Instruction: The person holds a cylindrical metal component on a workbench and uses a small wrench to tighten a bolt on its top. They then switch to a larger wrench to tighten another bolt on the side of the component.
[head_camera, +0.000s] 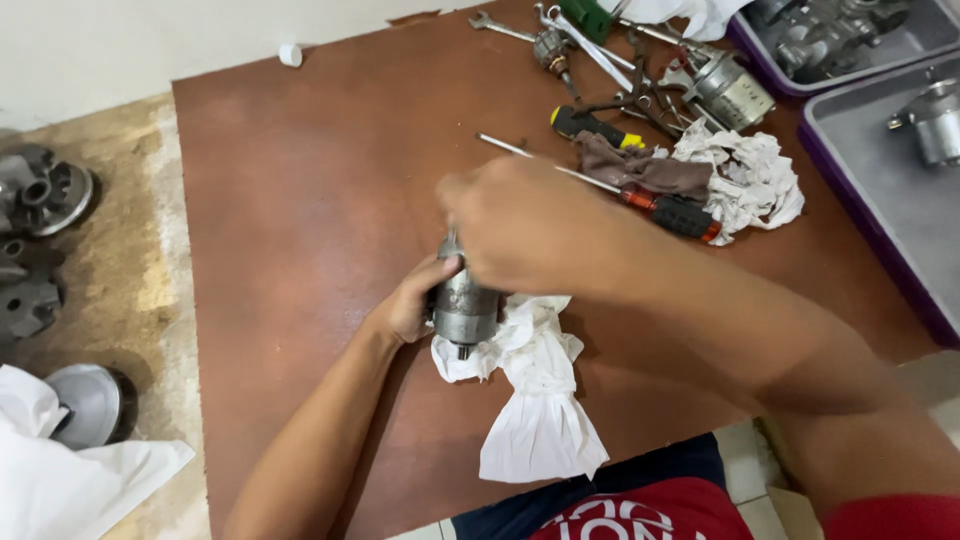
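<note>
The person works over a brown desk (300, 200), near the middle of its near edge. The left hand (412, 303) is wrapped around the side of a small grey cylindrical motor housing (465, 305), fingers closed on it and holding it roughly upright. The right hand (520, 232) comes in from the right and covers the top of the housing; its fingers curl down over the upper end, but whether they pinch anything there cannot be told, since the back of the hand hides it. A white rag (535, 400) lies crumpled under and just beside the housing, trailing toward the near edge of the desk.

Toward the far right corner lies a cluster of tools: a long screwdriver with a red and black handle (668, 210), a yellow and black handled screwdriver (592, 125), several wrenches (590, 45), a brown cloth (640, 170) and another crumpled white rag (745, 175). A second cylindrical motor part (730, 90) rests among them. Two grey trays with purple rims (880, 190) sit at the right edge, each holding metal parts.

On the floor left of the desk are dark metal clutch-like parts (40, 190) and a round shiny metal cover (88, 405).
</note>
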